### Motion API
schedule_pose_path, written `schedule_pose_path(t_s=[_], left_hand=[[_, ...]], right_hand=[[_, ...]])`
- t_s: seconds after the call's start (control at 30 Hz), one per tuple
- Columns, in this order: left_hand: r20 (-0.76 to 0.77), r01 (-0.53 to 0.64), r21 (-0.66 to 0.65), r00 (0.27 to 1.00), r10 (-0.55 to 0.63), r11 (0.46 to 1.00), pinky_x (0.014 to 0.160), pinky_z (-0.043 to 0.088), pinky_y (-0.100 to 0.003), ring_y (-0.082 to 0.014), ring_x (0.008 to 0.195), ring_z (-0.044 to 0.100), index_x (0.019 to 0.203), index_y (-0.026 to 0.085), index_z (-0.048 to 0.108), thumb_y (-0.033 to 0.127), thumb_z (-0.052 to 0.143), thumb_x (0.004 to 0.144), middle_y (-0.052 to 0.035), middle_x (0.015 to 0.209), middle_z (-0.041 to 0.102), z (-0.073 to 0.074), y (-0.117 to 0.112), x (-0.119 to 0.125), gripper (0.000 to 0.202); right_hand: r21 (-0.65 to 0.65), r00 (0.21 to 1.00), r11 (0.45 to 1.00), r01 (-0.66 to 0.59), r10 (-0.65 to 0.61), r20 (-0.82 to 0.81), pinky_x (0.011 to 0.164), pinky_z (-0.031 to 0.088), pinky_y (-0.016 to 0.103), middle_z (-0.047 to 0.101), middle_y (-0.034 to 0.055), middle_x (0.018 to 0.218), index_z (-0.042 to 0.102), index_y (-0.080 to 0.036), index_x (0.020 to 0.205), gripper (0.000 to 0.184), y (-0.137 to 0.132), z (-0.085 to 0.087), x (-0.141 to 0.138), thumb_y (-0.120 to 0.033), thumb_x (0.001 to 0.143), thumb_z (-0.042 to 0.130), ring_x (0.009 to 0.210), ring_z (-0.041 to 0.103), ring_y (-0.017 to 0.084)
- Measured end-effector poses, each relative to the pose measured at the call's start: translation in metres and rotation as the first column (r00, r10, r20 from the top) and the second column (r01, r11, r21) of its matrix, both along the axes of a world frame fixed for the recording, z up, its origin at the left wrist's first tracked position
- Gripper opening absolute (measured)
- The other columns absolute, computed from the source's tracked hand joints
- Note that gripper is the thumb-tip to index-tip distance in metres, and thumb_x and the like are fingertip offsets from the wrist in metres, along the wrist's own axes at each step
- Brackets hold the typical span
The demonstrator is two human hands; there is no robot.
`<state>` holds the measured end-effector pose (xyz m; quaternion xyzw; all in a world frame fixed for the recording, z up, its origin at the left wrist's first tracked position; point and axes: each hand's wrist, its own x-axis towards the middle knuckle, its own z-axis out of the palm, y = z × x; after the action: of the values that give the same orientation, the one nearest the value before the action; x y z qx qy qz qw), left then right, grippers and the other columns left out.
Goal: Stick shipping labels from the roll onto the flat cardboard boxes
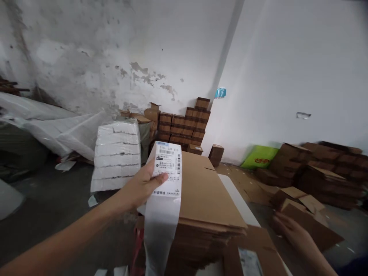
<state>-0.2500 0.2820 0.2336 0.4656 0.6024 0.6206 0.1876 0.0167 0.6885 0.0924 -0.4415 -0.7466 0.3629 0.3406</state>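
My left hand (149, 180) is closed on a strip of printed shipping labels (169, 161), thumb across its printed face. The top label shows a barcode and lines of text. From the hand the white strip (161, 226) hangs down past the front of a stack of flat cardboard (204, 188). Off to the right is my right hand (290, 230), blurred, in front of a partly folded cardboard box (309, 216). Whether it touches that box, and how its fingers lie, I cannot tell.
A plastic-wrapped white bundle (117, 155) stands on the floor at left. Bundled brown cartons (184, 126) are piled along the back wall, and more cardboard stacks (322, 168) stand at right. A bright green bag (258, 156) leans beside them.
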Motion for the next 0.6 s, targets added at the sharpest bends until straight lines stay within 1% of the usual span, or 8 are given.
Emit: schedule_pose_path(t_s=[0.03,0.1,0.17,0.23,0.3,0.4,0.5,0.6], left_hand=[[-0.062,0.021,-0.020,0.998,-0.022,1.000,0.094,0.044,-0.035,-0.0239,0.112,0.057,0.131,0.017,0.049,0.032,0.054,0.088,-0.0094,0.130,0.058,0.002,0.003,0.004,0.046],[-0.198,0.022,-0.079,0.980,-0.038,0.997,0.099,0.040,-0.036,-0.0243,0.112,0.057,0.117,0.017,0.062,0.031,0.052,0.088,-0.0079,0.123,0.063,0.005,0.009,0.013,0.034],[-0.326,-0.021,-0.102,0.945,-0.014,0.995,0.105,0.035,-0.038,-0.0257,0.116,0.054,0.108,0.018,0.068,0.028,0.052,0.087,-0.0071,0.119,0.065,0.007,0.012,0.022,0.028],[-0.400,-0.063,-0.069,0.916,0.030,0.996,0.109,0.029,-0.038,-0.0264,0.121,0.049,0.108,0.020,0.069,0.025,0.055,0.084,-0.0065,0.120,0.065,0.010,0.009,0.029,0.028],[-0.328,-0.023,-0.103,0.945,-0.012,0.994,0.107,0.032,-0.038,-0.0270,0.118,0.052,0.112,0.021,0.068,0.026,0.060,0.081,-0.0062,0.123,0.063,0.014,0.000,0.031,0.032],[0.217,0.115,-0.080,0.971,-0.095,0.990,0.096,0.044,-0.037,-0.0279,0.108,0.059,0.114,0.016,0.066,0.049,0.054,0.083,-0.0098,0.119,0.065,0.020,-0.011,0.027,0.047],[0.675,-0.003,0.007,0.738,-0.003,1.000,0.078,0.052,-0.034,-0.0248,0.085,0.067,0.095,0.008,0.069,0.046,0.038,0.090,-0.0138,0.093,0.072,0.021,-0.010,0.022,0.049],[0.768,-0.131,-0.055,0.628,0.125,0.990,0.059,0.052,-0.029,-0.0191,0.057,0.063,0.074,0.008,0.065,0.023,0.042,0.088,-0.0092,0.064,0.067,0.018,0.000,0.017,0.030]], right_hand=[[0.057,0.997,0.998,-0.033,0.037,-0.068,0.092,0.047,0.049,0.071,0.0137,0.094,0.058,-0.023,0.097,0.053,-0.035,0.029,-0.023,-0.059,0.058,0.060,0.098,0.063,0.036],[0.170,0.913,0.917,-0.360,0.384,-0.139,0.095,0.044,0.046,0.071,0.0097,0.093,0.044,-0.022,0.125,0.064,-0.113,0.095,-0.069,-0.056,0.073,0.057,0.099,0.063,0.028],[0.284,0.745,0.736,-0.615,0.660,-0.097,0.090,0.047,0.039,0.071,0.0054,0.090,0.044,-0.023,0.127,0.063,-0.180,0.151,-0.104,-0.046,0.072,0.067,0.094,0.064,0.023],[0.328,0.599,0.595,-0.734,0.794,-0.100,0.079,0.049,0.033,0.068,0.0026,0.083,0.058,-0.021,0.107,0.040,-0.223,0.184,-0.124,-0.038,0.073,0.069,0.082,0.064,0.017],[0.354,0.526,0.540,-0.763,0.838,-0.144,0.071,0.049,0.028,0.065,0.0010,0.079,0.061,-0.018,0.085,0.018,-0.243,0.193,-0.132,-0.031,0.074,0.067,0.075,0.061,0.014],[0.365,0.498,0.541,-0.758,0.841,-0.210,0.070,0.049,0.027,0.063,-0.0014,0.077,0.058,-0.019,0.089,0.017,-0.249,0.181,-0.138,-0.022,0.075,0.066,0.076,0.060,0.013],[0.393,0.499,0.515,-0.762,0.853,-0.151,0.076,0.048,0.030,0.065,-0.0018,0.081,0.060,-0.022,0.103,0.031,-0.257,0.163,-0.153,-0.012,0.074,0.062,0.079,0.061,0.013],[0.439,0.538,0.493,-0.751,0.842,-0.026,0.079,0.046,0.032,0.066,-0.0013,0.084,0.065,-0.024,0.093,0.023,-0.271,0.155,-0.163,-0.010,0.076,0.059,0.081,0.060,0.014]])
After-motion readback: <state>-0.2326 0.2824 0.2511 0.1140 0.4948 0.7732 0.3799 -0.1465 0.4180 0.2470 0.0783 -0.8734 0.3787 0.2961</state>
